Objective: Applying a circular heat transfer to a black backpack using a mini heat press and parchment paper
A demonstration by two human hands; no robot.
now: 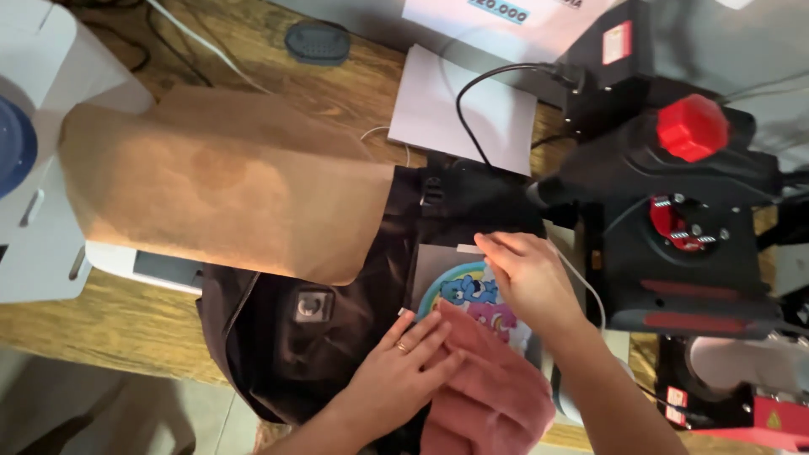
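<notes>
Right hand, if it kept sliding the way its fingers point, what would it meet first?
The right hand points up-left across the cartoon bear print. Straight on lies the black garment, then probably the edge of the brown paper sheet, though that may sit higher.

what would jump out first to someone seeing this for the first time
Probably the bright cartoon-bear transfer in the middle, lying on a black garment, with the right hand pressing on it and the left hand on a pink cloth just below. Next, the black press machine at right with its red knob, and the big brown paper sheet at left.
</notes>
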